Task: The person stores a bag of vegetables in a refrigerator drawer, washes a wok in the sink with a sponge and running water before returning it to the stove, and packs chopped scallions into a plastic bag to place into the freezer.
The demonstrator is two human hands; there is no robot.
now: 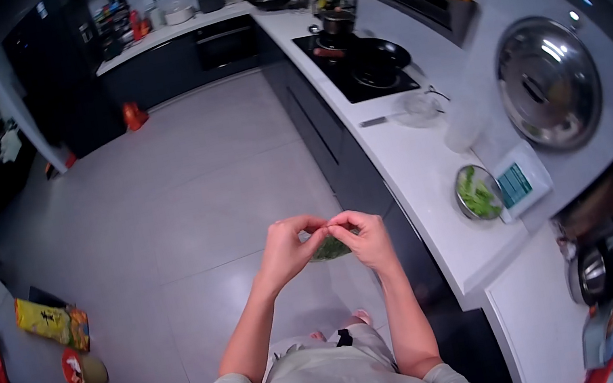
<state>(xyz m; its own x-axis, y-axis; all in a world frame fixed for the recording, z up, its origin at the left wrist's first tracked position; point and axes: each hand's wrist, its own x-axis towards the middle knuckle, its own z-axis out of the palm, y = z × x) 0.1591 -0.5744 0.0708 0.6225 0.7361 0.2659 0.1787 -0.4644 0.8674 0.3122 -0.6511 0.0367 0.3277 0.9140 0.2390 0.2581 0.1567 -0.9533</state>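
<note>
Both hands meet at the fingertips in front of the body, above the floor. My left hand point(292, 250) is pinched closed, its fingertips touching those of my right hand point(364, 237), which is pinched too. What sits between the fingertips is too small to make out. Just below and behind the hands shows something green point(331, 249), partly hidden by them, perhaps in a clear bag or bowl. To the right, on the white counter point(449, 232), a glass bowl point(477, 192) holds green leaves, beside a white package with a green label point(514, 184).
A black stove point(359, 71) with pans lies farther along the counter. A large metal lid point(548, 83) leans at the right. A strainer point(417, 110) rests near the stove. On the left stand a yellow bag point(52, 322) and a bin point(92, 371).
</note>
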